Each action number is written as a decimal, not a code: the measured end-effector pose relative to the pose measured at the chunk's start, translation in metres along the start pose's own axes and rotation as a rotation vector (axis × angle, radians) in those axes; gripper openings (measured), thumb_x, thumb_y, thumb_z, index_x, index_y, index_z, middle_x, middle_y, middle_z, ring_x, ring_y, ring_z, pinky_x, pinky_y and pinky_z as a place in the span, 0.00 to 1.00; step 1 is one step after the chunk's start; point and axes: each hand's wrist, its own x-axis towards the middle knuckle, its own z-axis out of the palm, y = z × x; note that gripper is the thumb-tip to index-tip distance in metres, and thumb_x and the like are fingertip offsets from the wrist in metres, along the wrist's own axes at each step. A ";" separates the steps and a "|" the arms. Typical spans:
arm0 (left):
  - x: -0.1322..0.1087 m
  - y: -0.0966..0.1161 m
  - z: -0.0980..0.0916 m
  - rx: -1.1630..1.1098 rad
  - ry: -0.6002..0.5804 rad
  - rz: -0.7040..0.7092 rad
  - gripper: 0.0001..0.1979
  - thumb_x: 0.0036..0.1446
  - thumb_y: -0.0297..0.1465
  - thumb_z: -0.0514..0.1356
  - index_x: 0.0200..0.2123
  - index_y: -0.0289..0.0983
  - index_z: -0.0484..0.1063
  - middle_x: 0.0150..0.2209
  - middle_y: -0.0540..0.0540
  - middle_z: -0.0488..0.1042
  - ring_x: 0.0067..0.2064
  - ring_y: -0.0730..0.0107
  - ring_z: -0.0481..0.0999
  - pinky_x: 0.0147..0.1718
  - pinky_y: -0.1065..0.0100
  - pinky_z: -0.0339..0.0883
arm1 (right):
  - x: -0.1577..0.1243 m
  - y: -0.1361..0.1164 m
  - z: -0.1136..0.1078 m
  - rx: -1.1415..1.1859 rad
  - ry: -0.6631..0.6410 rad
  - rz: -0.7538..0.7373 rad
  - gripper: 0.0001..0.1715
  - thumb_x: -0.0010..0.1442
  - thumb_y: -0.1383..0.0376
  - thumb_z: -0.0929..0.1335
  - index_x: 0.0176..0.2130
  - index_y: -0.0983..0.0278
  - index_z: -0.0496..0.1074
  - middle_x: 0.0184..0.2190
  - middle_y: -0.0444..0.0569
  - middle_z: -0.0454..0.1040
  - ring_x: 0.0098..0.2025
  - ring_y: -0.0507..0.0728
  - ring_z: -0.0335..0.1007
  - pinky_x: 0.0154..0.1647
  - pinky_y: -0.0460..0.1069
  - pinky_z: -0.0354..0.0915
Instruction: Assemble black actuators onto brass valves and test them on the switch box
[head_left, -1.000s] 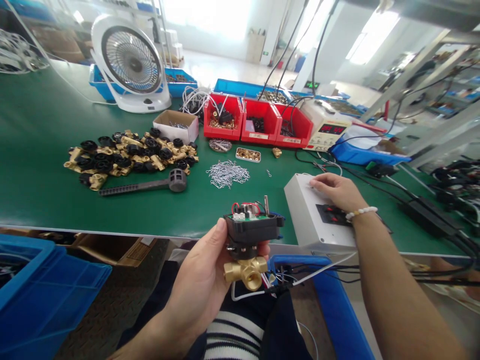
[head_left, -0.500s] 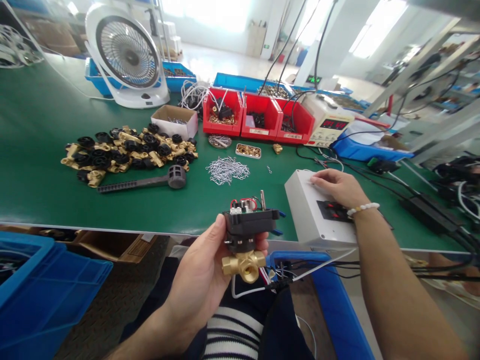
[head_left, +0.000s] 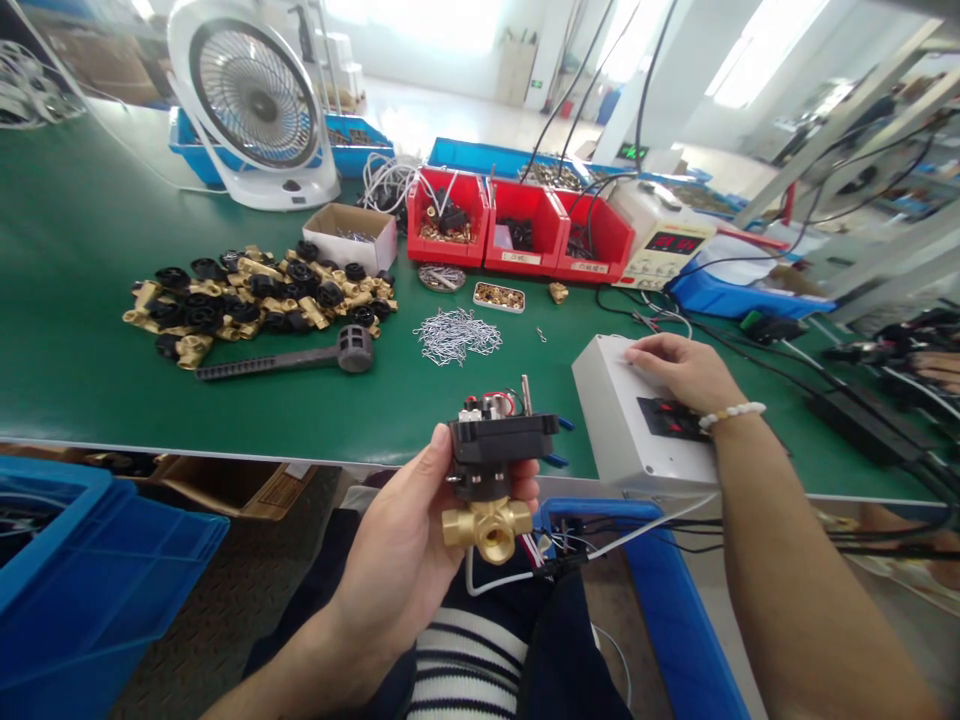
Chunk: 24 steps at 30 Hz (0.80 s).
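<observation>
Head camera, closest in: the left hand (head_left: 397, 560) is wrapped around a motorised valve (head_left: 491, 480), held over the lap just short of the bench (head_left: 75, 330) edge. The palm cups the brass three-way body (head_left: 486, 525), and the thumb braces the side of the black actuator base (head_left: 501, 445). On top, the red wiring and a small metal shaft sit exposed, upright and facing the camera. That looks a sound grip: the weight is carried low on the brass, and the fingers stay off the bare terminals. White leads (head_left: 487, 585) loop off to the right below it. They want slack, I'd say, so that nothing tugs the unit askew. The right hand (head_left: 679, 370), a bead bracelet (head_left: 731, 413) at the wrist, lies flat and released on the white control box (head_left: 622, 420), grasping nothing. Its fingertips are at the far edge and its heel is just beside the red rocker switches (head_left: 667, 418), so a stray lean there is the risk. Further out lie a scatter of wire clips (head_left: 457, 335), a black plastic wrench (head_left: 285, 360) and a heap of brass valve bodies (head_left: 255, 300). At the back stand the red parts bins (head_left: 517, 235), a bench power supply (head_left: 664, 240) and a white fan (head_left: 255, 100).
</observation>
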 end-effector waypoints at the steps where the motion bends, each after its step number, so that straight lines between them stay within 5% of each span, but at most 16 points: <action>1: 0.000 0.000 0.000 0.000 -0.007 0.002 0.21 0.70 0.35 0.49 0.41 0.30 0.79 0.35 0.37 0.83 0.35 0.64 0.84 0.37 0.67 0.79 | 0.000 0.000 0.000 -0.001 0.000 0.004 0.28 0.45 0.40 0.72 0.30 0.62 0.76 0.29 0.51 0.78 0.31 0.60 0.71 0.36 0.55 0.67; 20: 0.002 -0.001 -0.001 -0.014 -0.028 0.002 0.21 0.71 0.34 0.48 0.41 0.30 0.80 0.35 0.37 0.83 0.35 0.65 0.84 0.37 0.66 0.80 | -0.001 -0.004 0.001 0.039 0.005 0.050 0.29 0.41 0.41 0.72 0.30 0.63 0.76 0.29 0.52 0.77 0.30 0.59 0.69 0.37 0.56 0.64; 24: 0.002 0.000 -0.004 -0.114 -0.109 -0.073 0.19 0.68 0.32 0.52 0.37 0.27 0.80 0.33 0.38 0.82 0.33 0.65 0.83 0.35 0.67 0.79 | -0.002 -0.010 0.001 0.042 0.008 0.077 0.19 0.46 0.50 0.73 0.29 0.63 0.76 0.29 0.50 0.77 0.30 0.58 0.69 0.38 0.54 0.64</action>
